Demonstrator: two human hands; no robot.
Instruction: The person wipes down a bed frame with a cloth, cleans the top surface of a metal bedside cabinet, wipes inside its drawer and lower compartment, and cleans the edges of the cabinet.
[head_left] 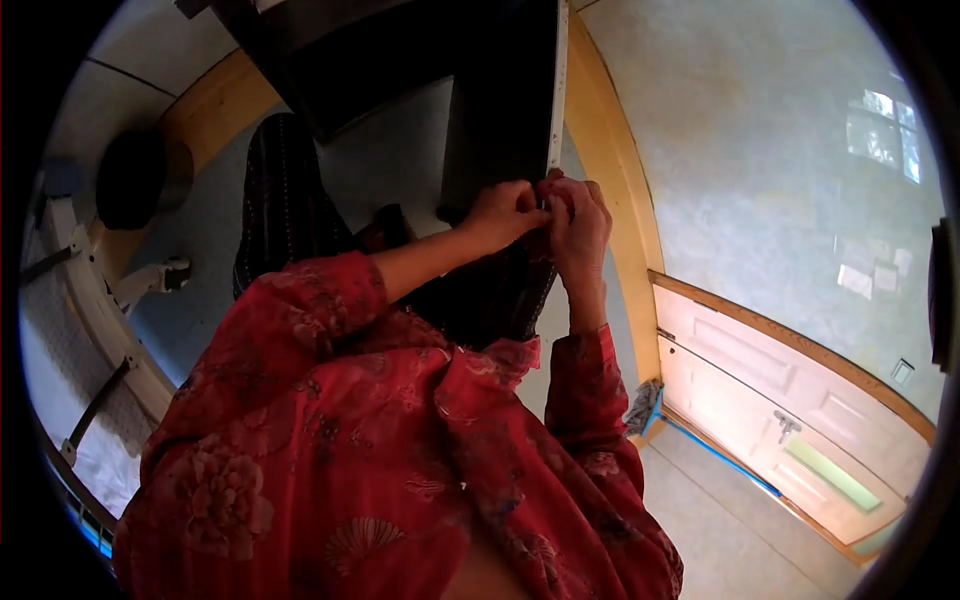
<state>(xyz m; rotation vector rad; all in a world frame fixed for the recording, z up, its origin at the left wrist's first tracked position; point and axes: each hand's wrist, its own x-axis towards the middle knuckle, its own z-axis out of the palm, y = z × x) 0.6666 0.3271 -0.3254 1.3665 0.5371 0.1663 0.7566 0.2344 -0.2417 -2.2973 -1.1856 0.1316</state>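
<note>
Both hands meet at the near end of a black panel (505, 110) with a pale edge strip (558, 90). My left hand (502, 216) has its fingers curled in a pinch, close beside the right one. My right hand (581, 222) is bent, fingertips pressed together at the end of the strip. A small dark reddish bit shows at its fingertips, too small to name. What either hand holds is hidden by the fingers. Below them are my dark patterned trousers (290, 190) and red floral sleeves (330, 290).
More of the black furniture (350, 60) spreads over the top. A dark round stool-like object (135, 180) stands at the left, above a white metal frame (95, 290). On the right are a glossy pale wall (720, 130) and a white door (740, 380) with a handle.
</note>
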